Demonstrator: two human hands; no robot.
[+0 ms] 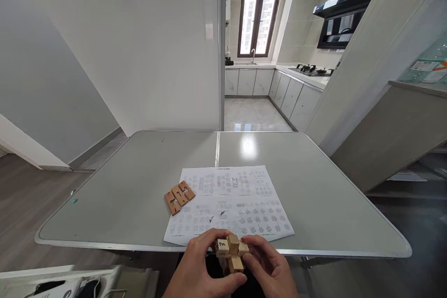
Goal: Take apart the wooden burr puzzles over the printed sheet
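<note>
Between my two hands is a wooden interlocking puzzle [233, 246] of pale blocks, one of them marked with a 3. My left hand [204, 263] grips it from the left, thumb below and fingers behind. On the other side, my right hand [267, 263] pinches it with thumb and index finger. The puzzle is held just off the table's front edge. A printed instruction sheet [230, 200] with rows of small diagrams lies beyond it. Several flat brown wooden pieces [180, 196] with slots and numbers rest side by side across the sheet's left edge.
The grey folding table [335, 205] has a metal rim and a centre seam. A small teal bit [74, 200] lies near its left edge. A white box [70, 284] with items is at lower left. Beyond stand a white partition and a kitchen; bottles [428, 65] are at right.
</note>
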